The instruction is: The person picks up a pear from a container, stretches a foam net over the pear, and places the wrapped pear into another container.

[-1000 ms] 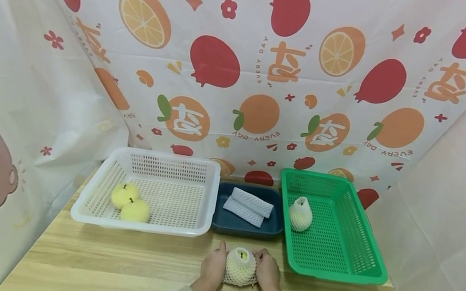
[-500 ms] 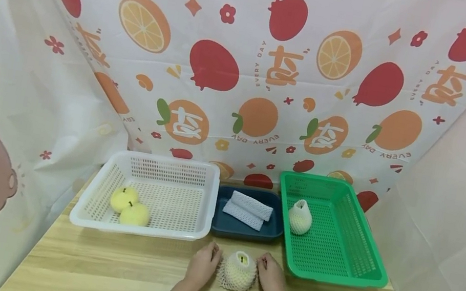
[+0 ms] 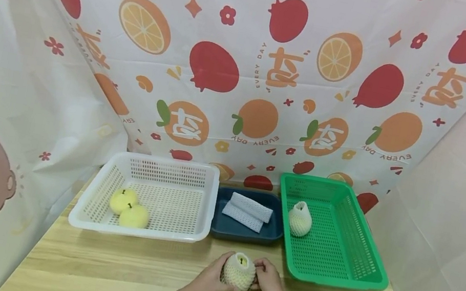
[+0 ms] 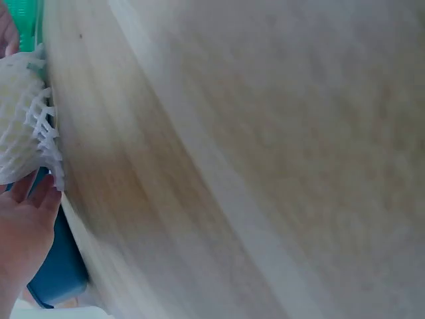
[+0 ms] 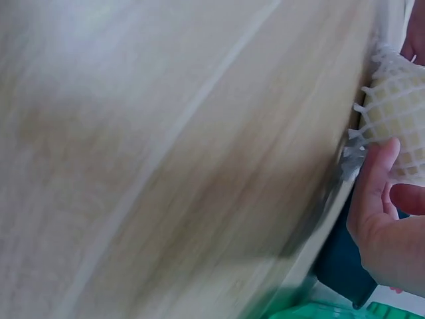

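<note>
A round yellow pear (image 3: 238, 274) in a white foam net stands upright on the table, its dark stem showing through the net's top opening. My left hand (image 3: 209, 281) holds its left side, with the thumb in front. In the left wrist view, fingertips meet the frayed edge of the foam net (image 4: 40, 129). My right hand (image 3: 271, 281) touches the pear's right side. The right wrist view shows the index fingertip (image 5: 392, 147) on the net and the thumb apart from it; the far side is hidden.
Behind the hands, a blue tray (image 3: 245, 236) holds folded foam nets (image 3: 247, 211). A white basket (image 3: 138, 233) with two bare yellow pears (image 3: 135, 215) stands left. At right, a green basket (image 3: 331, 280) holds one netted pear (image 3: 300, 220). The wooden table (image 3: 99, 267) extends in front.
Both hands were tugging the net's sides, the left moving outward half a second ago. Now the left hand has come back in and holds the netted pear; the right fingers have loosened at its side.
</note>
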A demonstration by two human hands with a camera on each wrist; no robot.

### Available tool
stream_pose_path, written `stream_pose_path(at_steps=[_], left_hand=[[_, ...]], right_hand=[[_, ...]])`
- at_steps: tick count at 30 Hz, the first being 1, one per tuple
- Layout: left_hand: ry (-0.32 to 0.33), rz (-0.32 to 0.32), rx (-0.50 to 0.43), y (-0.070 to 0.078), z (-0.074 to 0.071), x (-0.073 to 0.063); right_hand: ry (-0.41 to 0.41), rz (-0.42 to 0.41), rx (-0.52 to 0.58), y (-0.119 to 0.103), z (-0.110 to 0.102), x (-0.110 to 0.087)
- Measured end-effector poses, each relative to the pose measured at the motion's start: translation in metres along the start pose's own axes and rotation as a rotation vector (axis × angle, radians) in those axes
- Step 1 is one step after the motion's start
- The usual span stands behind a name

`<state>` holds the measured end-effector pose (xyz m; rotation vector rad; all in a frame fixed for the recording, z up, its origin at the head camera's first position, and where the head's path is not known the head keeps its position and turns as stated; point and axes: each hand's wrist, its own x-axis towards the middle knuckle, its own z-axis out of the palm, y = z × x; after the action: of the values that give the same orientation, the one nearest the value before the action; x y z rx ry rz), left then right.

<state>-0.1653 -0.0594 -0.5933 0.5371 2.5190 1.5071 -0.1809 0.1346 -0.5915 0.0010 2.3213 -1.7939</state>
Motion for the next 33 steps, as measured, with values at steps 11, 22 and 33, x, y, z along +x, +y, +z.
stream_pose_path(at_steps=[11, 22, 33], left_hand=[[0.159, -0.036, -0.424, 0.033, -0.013, 0.010], [0.201, -0.144, -0.913, 0.070, -0.034, 0.027], [-0.015, -0.233, -1.266, 0.090, -0.048, 0.027]], right_hand=[[0.038, -0.007, 0.145, -0.041, -0.003, 0.000], [0.073, -0.305, 0.034, -0.086, 0.002, -0.009], [0.088, -0.742, -0.344, -0.086, 0.006, -0.006]])
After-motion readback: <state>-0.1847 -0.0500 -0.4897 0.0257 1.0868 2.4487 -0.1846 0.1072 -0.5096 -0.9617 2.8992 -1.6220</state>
